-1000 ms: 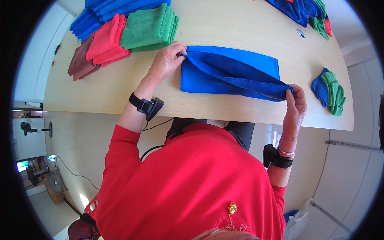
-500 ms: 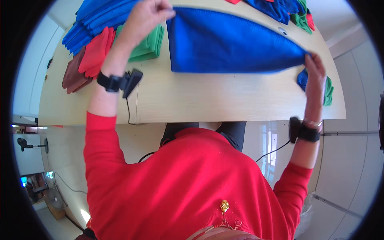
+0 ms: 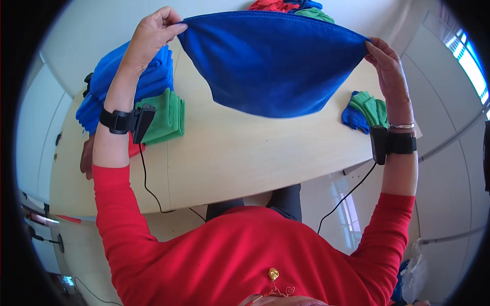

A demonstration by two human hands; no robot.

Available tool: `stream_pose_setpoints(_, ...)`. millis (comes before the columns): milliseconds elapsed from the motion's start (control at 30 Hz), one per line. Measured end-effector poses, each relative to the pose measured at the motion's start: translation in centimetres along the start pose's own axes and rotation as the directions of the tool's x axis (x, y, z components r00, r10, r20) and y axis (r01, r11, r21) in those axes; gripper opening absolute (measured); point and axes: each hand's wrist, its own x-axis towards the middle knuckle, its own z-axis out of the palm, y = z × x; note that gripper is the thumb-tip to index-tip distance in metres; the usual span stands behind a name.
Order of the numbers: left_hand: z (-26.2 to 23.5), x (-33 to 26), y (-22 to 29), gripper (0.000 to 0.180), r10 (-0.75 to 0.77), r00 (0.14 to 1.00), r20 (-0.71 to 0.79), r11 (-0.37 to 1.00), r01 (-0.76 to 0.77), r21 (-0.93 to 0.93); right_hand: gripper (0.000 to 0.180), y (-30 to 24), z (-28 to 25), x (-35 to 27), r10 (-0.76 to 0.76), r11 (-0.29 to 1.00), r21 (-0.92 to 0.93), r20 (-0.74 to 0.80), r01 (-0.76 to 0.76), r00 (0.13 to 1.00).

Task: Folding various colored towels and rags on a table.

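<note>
A blue cloth (image 3: 275, 64) with a stitched edge hangs spread out above the table, its lower part drooping toward me. My left hand (image 3: 153, 36) pinches its upper left corner between thumb and fingers. The upper right corner is gripped by my right hand (image 3: 385, 61). Below my left forearm lie a stack of folded blue cloths (image 3: 107, 71) and a folded green stack (image 3: 164, 115). Red and brown folded cloths (image 3: 87, 157) show partly behind that forearm.
The pale wooden table (image 3: 245, 158) spans the view. Near its right side lies a small crumpled heap of blue and green cloth (image 3: 363, 109). Red, blue and green cloths (image 3: 273, 6) are piled at the far edge. Black cables run from both wrist straps.
Both hands have kept hold of the blue cloth. It has been raised and stretched with its top edge nearly level, and its lower edge now swings loosely. The view has tilted upward.
</note>
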Motion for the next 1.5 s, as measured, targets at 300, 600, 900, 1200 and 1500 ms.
stream_pose_setpoints(300,2.6,1.4,0.7,0.010,-0.148,0.982,0.120,0.981,0.131,0.142,0.019,1.5,-0.9,0.4,0.094,0.980,-0.177,0.022,-0.089,0.995)
stream_pose_setpoints(600,5.1,4.7,-3.0,0.017,-0.141,0.989,0.033,0.975,0.133,0.176,0.020,3.4,-0.4,1.7,0.160,0.921,-0.344,-0.100,-0.185,0.982)
stream_pose_setpoints(900,7.6,-5.5,-7.3,0.012,-0.079,0.997,-0.001,0.994,0.079,-0.077,0.018,7.0,2.2,-6.2,0.156,0.960,-0.243,0.036,-0.143,0.987)
stream_pose_setpoints(1200,11.4,-17.5,-4.8,0.016,-0.384,0.849,0.364,0.922,0.376,0.095,0.019,9.2,3.3,-16.9,0.398,0.889,-0.326,0.201,-0.322,0.895)
stream_pose_setpoints(1500,10.8,-18.6,-2.6,0.018,-0.299,0.863,0.407,0.954,0.279,0.110,0.016,7.1,3.7,-18.0,0.467,0.856,-0.349,0.203,-0.382,0.861)
